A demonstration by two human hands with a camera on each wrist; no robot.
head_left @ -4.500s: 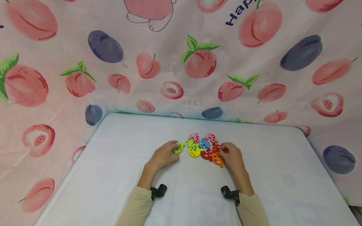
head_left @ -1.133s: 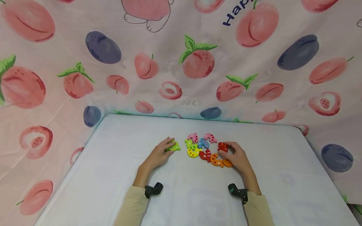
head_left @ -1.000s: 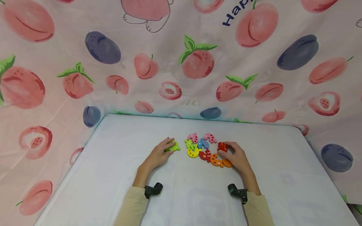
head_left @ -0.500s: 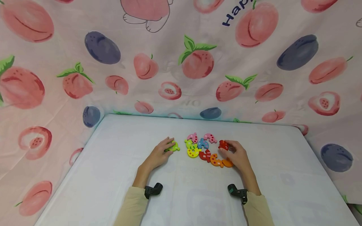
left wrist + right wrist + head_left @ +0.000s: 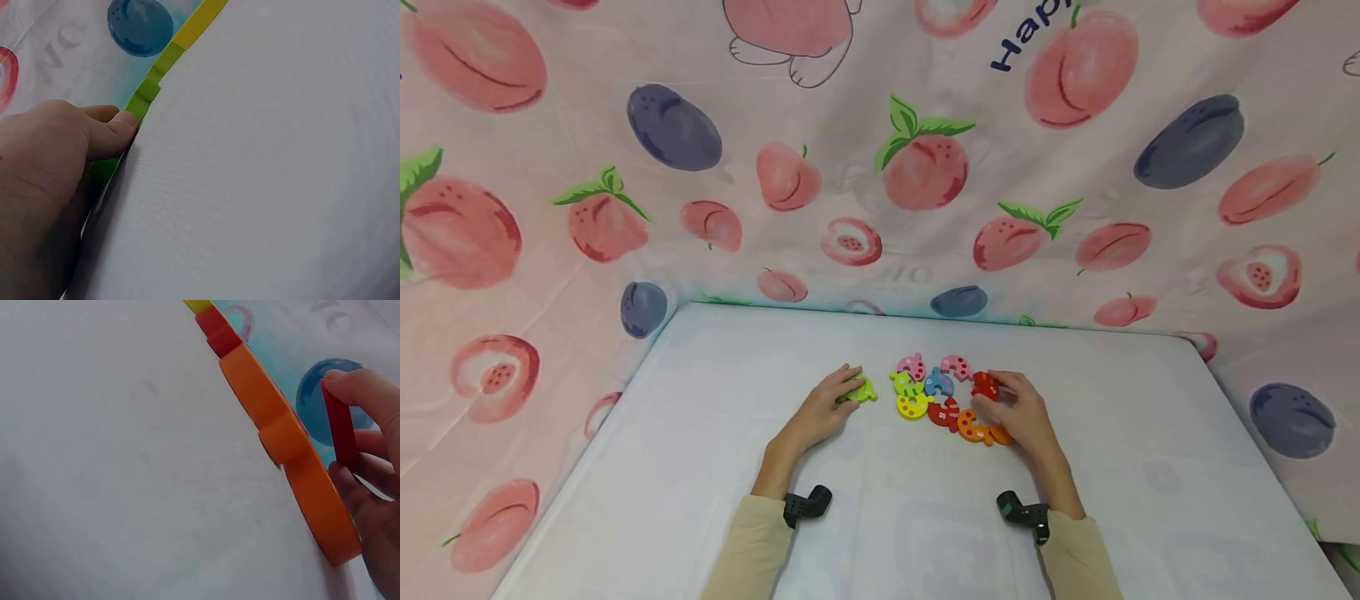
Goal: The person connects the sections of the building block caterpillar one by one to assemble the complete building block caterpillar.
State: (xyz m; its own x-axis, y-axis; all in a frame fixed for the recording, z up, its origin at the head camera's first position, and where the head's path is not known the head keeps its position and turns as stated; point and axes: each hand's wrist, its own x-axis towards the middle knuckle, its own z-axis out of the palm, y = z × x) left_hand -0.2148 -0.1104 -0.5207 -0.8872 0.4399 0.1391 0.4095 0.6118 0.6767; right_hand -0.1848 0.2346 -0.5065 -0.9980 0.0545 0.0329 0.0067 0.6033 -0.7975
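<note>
My left hand holds a light green animal-shaped puzzle piece flat on the table, left of the other pieces. Its thumb lies against the green edge in the left wrist view. My right hand pinches a red animal-shaped piece between thumb and fingers. In the right wrist view this red piece is tilted and raised off the table. Below it lie two orange pieces, one spotted and one plain, the plain one partly hidden by the right hand.
Left of the right hand are a striped red piece, a yellow piece, a green piece, a blue piece and two pink ones. A fruit-printed cloth hangs behind the white table.
Since the earliest frame, the left hand has moved left with the green piece, and the right hand has lifted the red piece from the group. Most recently the right hand moved slightly left.
</note>
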